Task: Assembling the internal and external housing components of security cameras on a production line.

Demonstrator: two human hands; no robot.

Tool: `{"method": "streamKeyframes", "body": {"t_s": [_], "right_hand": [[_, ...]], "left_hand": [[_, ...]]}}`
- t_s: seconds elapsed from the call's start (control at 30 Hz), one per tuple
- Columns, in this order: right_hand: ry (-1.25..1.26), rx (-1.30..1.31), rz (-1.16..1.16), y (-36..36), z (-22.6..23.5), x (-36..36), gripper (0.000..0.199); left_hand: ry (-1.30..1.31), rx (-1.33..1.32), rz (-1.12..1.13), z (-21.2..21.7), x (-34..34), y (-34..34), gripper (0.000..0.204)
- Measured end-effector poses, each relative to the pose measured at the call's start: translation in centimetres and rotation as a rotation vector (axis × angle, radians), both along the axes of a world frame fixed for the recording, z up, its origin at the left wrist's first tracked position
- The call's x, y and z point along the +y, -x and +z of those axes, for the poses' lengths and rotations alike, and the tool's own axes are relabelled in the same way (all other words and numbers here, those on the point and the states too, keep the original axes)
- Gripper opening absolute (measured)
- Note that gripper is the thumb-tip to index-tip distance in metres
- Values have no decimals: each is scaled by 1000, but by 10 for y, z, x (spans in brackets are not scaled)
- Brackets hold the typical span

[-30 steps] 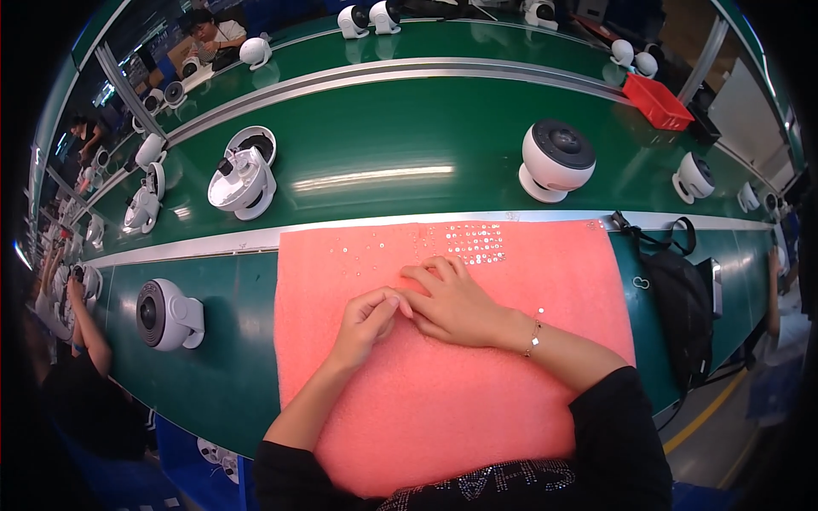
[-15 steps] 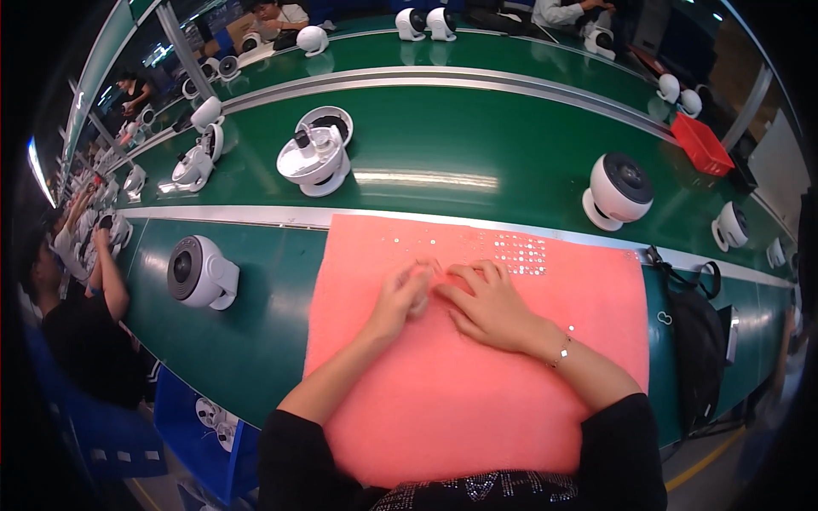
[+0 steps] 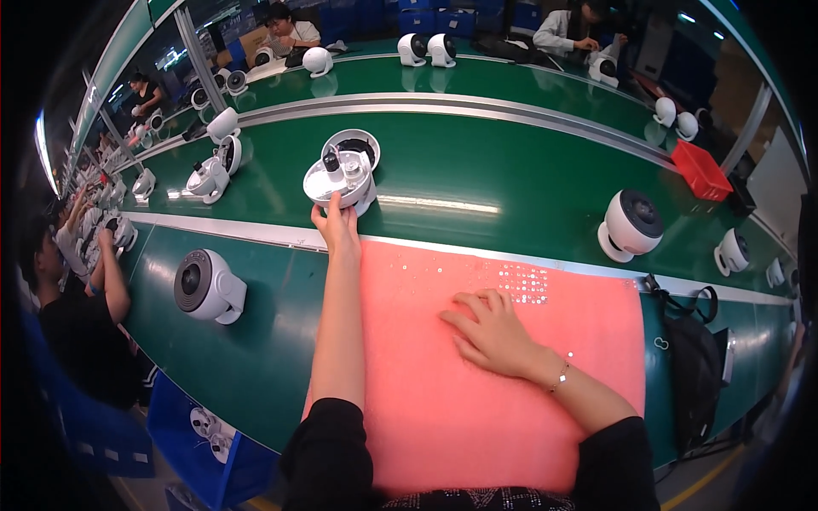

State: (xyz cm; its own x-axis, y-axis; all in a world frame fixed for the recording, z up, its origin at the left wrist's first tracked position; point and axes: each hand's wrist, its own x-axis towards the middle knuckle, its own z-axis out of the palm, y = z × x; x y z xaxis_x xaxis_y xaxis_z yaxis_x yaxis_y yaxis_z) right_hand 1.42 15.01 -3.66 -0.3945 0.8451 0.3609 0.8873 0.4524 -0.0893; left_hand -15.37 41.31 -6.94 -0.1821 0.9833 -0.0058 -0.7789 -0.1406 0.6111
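My left hand [image 3: 338, 225] reaches forward over the green belt and is closed on the near edge of an opened white round housing [image 3: 328, 183]. Its lid part is tilted up behind, and a black cylinder stands inside. The fingers under the housing are partly hidden. My right hand [image 3: 490, 332] lies on the pink mat [image 3: 477, 417], fingers apart and slightly bent, with nothing visible in them. Just beyond it, small shiny round pieces [image 3: 524, 284] sit in rows on the mat. A few loose ones lie to the left, and a single piece [image 3: 570, 354] rests near my right wrist.
A closed white ball-shaped device [image 3: 210, 286] stands left of the mat, another [image 3: 630, 225] on the belt at right. A red bin [image 3: 700, 170] is farther back. A black bag [image 3: 688, 366] lies right of the mat; a blue bin [image 3: 170, 417] is low left. Other people sit around.
My left hand has left the mat beside my right hand and moved forward and left, taking hold of the opened white housing. My right hand stays on the mat. The view has shifted slightly.
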Motion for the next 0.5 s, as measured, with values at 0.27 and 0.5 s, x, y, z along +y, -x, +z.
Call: {"method": "streamKeyframes", "body": {"t_s": [0.27,0.5], "right_hand": [[-13,335,-111,-28,26,9,58],[-344,199,-240,-41,68,0,64]], "left_hand": [[51,287,-188,52,-34,37,61],[-45,408,-432,100,-74,34,53]]}}
